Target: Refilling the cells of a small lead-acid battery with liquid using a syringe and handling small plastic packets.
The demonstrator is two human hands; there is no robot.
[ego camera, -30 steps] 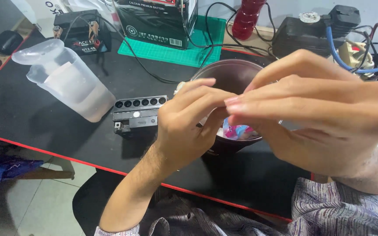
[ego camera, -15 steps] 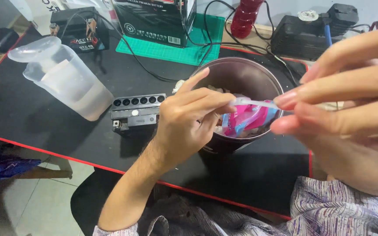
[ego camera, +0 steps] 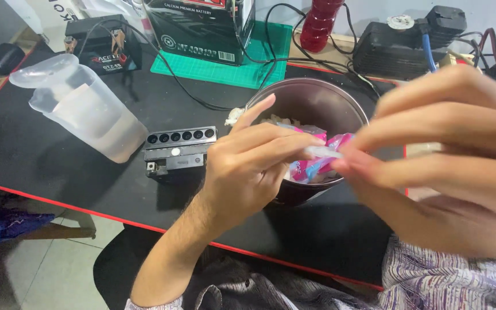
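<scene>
Above the bench's front edge, both hands — left hand (ego camera: 242, 172), right hand (ego camera: 449, 161) — pinch a clear strip (ego camera: 322, 152) over the tin (ego camera: 308, 109); each grip is fingertip-only, so a slip would likely drop it among the wrappers.

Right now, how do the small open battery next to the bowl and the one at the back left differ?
The small battery sits near the left hand with a row of six open round cells on top; the rear battery is closed on top. The small battery has no wires on it; the rear battery has black leads running from it. Both are black, boxy, and rest on the black mat.
</scene>
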